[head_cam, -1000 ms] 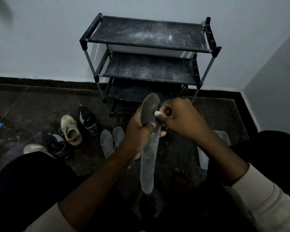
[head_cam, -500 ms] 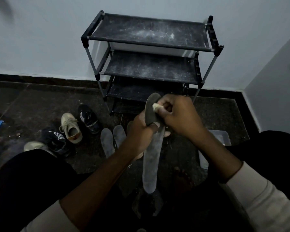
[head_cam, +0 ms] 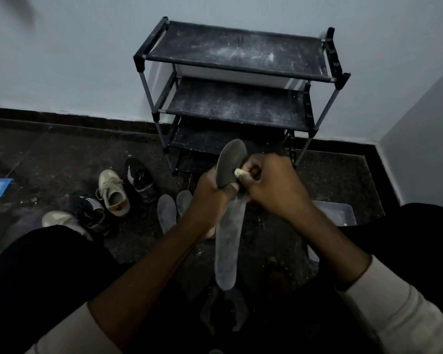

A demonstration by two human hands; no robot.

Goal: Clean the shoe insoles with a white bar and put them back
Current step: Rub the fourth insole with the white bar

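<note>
Dim, bluish, grainy view; deep foreground shadow, wide-angle bending at edges.

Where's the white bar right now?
Head view, centre: white bar pinched in the right hand, against the upper insole that the left hand holds.

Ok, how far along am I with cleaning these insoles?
Done: unclear. Two insoles lie on the floor beside the shoes; I cannot tell whether they are cleaned. In hand: your left hand grips a third insole upright, and your right hand presses the white bar against its upper end. Left: finishing this one, then putting the insoles back in the shoes.
</note>
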